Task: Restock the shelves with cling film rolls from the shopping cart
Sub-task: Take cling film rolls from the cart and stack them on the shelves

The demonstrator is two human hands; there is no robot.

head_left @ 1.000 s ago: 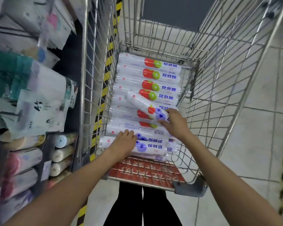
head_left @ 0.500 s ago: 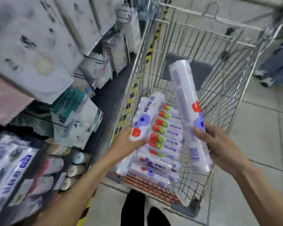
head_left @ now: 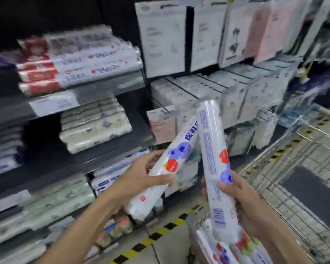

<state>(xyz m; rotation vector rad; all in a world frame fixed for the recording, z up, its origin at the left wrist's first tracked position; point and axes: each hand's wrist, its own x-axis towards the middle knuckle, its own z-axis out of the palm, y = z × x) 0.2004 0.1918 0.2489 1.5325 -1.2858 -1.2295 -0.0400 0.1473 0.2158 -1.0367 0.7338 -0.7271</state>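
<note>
Each hand has one cling film roll. The left hand (head_left: 135, 181) has thumb and fingers (head_left: 152, 155) curled round the lower half of the left roll (head_left: 179, 151), and the right hand (head_left: 251, 202) is clenched round the lower part of the right roll (head_left: 211, 141). Both rolls are in the air between the cart (head_left: 274, 202) and the shelves (head_left: 103, 86). Their slick wrapping and low grips look risky: each long top end is unsupported, so a roll could slide out and drop to the floor. The upper ends cross, touching or nearly so, and a knock there could twist one roll loose. Packs already stacked on the shelves (head_left: 95, 130) could be pushed askew if a roll goes in at this slant. The picture is blurred, so which shelf holds the matching stock is uncertain, though the blue-labelled packs low down (head_left: 107, 181) seem likeliest. Half a second ago the view looked down into the cart with the rolls held apart above it. Now it faces the shelves, the rolls have drawn together, and only a few of the remaining rolls (head_left: 227, 248) show at the bottom edge.
</note>
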